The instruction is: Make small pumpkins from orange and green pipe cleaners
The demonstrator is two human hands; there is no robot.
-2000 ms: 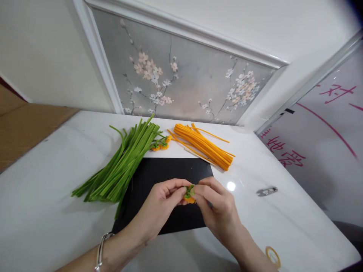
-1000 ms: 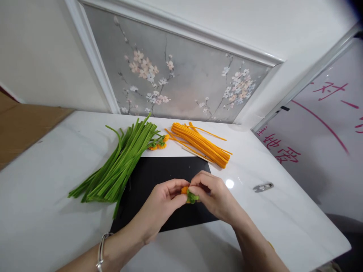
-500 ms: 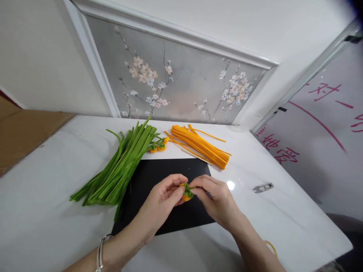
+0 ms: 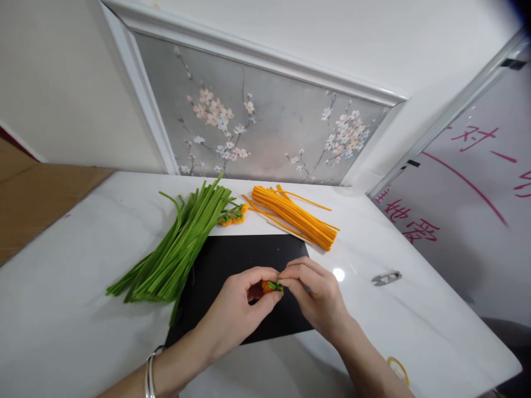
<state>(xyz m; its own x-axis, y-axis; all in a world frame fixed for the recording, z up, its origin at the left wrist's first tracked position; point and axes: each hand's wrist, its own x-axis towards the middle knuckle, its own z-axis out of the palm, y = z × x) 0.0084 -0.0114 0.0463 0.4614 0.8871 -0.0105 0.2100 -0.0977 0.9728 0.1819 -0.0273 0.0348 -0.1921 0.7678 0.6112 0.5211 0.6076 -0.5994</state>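
Note:
A small orange flower with green at its base [image 4: 269, 287], shaped from fuzzy pipe cleaners, is held over the black mat [image 4: 249, 254]. My left hand [image 4: 244, 301] curls around it, thumb below and fingers above. Thumb and forefinger of my right hand [image 4: 313, 290] pinch at the flower's green end; the exact bit between those fingertips is largely hidden. Left of the mat lies a thick bundle of green pipe cleaners [image 4: 178, 249]. Beyond it sit several similar orange flowers [image 4: 233, 216] with green stems. A bundle of orange pipe cleaners [image 4: 294, 215] rests behind the mat.
Small metal thread snips [image 4: 386, 278] lie to the right on the white table [image 4: 415, 326]. A yellow ring-shaped band [image 4: 398, 370] is near my right forearm. A whiteboard [image 4: 468, 182] with red writing stands at the right, and a floral wall panel [image 4: 269, 121] is behind.
My left fingers have closed further over the flower, which has turned so less of its orange shows. My right hand stays pinched at its green end. The view has shifted slightly.

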